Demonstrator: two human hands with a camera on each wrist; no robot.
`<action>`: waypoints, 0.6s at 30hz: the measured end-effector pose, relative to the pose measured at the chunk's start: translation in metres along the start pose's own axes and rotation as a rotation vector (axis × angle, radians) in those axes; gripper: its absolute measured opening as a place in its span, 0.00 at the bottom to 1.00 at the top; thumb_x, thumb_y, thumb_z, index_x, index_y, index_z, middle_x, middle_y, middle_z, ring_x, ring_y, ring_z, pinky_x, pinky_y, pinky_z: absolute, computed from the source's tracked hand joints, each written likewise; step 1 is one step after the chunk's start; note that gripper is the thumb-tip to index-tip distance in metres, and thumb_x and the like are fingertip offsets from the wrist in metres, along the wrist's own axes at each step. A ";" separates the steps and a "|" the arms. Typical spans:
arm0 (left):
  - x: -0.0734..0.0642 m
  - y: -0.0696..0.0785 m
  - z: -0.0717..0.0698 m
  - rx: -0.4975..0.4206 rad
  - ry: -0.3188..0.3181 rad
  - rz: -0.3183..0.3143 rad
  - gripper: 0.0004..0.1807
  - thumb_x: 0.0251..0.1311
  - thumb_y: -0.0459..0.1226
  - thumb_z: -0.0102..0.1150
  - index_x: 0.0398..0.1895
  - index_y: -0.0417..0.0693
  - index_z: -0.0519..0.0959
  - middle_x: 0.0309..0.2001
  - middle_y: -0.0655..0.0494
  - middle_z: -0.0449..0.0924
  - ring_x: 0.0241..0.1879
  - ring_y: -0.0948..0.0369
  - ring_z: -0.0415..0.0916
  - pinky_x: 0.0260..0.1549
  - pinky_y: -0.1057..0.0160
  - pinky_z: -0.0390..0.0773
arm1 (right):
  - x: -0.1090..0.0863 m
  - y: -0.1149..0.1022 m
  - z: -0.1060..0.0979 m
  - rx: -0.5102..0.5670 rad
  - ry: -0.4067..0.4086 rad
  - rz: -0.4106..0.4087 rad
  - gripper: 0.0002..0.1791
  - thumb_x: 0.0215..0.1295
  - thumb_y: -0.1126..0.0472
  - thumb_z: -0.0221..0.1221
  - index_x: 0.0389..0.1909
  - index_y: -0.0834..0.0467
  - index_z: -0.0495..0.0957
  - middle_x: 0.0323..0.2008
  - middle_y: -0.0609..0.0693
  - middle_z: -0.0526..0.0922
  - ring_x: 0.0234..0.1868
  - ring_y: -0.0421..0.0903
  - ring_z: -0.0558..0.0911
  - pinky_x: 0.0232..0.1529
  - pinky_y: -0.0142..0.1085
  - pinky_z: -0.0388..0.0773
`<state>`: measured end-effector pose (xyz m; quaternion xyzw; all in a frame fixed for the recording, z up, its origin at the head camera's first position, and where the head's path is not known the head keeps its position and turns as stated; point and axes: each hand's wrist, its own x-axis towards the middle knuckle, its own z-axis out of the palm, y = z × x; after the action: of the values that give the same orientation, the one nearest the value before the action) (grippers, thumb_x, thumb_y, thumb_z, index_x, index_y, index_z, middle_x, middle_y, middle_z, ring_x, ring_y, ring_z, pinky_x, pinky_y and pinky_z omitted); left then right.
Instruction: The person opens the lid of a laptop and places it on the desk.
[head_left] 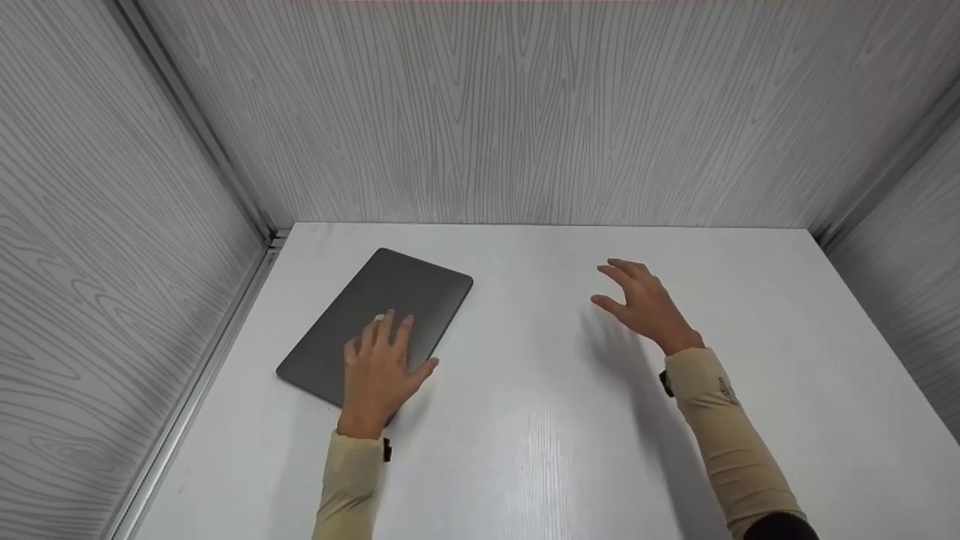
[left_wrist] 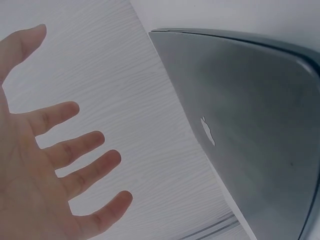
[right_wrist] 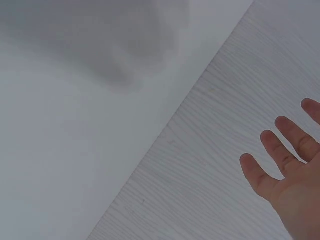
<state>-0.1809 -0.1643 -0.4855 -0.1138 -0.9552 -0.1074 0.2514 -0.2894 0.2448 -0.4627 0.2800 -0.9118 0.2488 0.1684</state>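
A dark grey laptop (head_left: 409, 281) lies closed and slanted on the left part of the white table. Its pale apple logo (left_wrist: 207, 131) shows on the lid in the left wrist view. Over the laptop's near right part is my left hand (head_left: 379, 375), fingers spread; the left wrist view shows a gap between the hand and the lid. My right hand (head_left: 649, 307) hovers above the table to the right, its fingers apart and holding nothing. Only part of that right hand (right_wrist: 295, 180) is seen in the right wrist view.
The white table (head_left: 525, 390) has a wood-grain back wall (head_left: 480, 112) behind it. Similar panels stand on both sides, the left one (head_left: 90, 262) edged by a metal rail (head_left: 202, 382). Shadows of the arms fall on the tabletop.
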 end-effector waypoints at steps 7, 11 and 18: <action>-0.006 -0.001 -0.006 0.002 -0.032 -0.025 0.39 0.56 0.56 0.70 0.64 0.41 0.76 0.64 0.37 0.73 0.61 0.41 0.71 0.49 0.35 0.73 | 0.022 -0.012 0.012 0.023 -0.034 -0.025 0.28 0.66 0.58 0.68 0.62 0.68 0.75 0.62 0.69 0.74 0.65 0.66 0.72 0.58 0.66 0.69; -0.012 -0.002 -0.007 0.002 -0.026 -0.036 0.39 0.55 0.56 0.71 0.63 0.41 0.77 0.62 0.37 0.74 0.59 0.40 0.72 0.49 0.34 0.73 | 0.034 -0.020 0.018 0.033 -0.081 -0.024 0.29 0.67 0.56 0.67 0.63 0.68 0.75 0.63 0.69 0.74 0.66 0.66 0.71 0.60 0.65 0.67; -0.024 -0.004 -0.009 0.013 -0.019 -0.030 0.38 0.53 0.55 0.72 0.62 0.41 0.78 0.59 0.37 0.76 0.54 0.39 0.75 0.45 0.35 0.76 | 0.043 -0.034 0.033 0.059 -0.128 -0.019 0.28 0.68 0.56 0.67 0.63 0.67 0.75 0.63 0.68 0.74 0.66 0.65 0.70 0.60 0.65 0.67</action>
<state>-0.1576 -0.1739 -0.4907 -0.0985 -0.9599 -0.1037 0.2412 -0.3086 0.1836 -0.4582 0.3090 -0.9102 0.2556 0.1037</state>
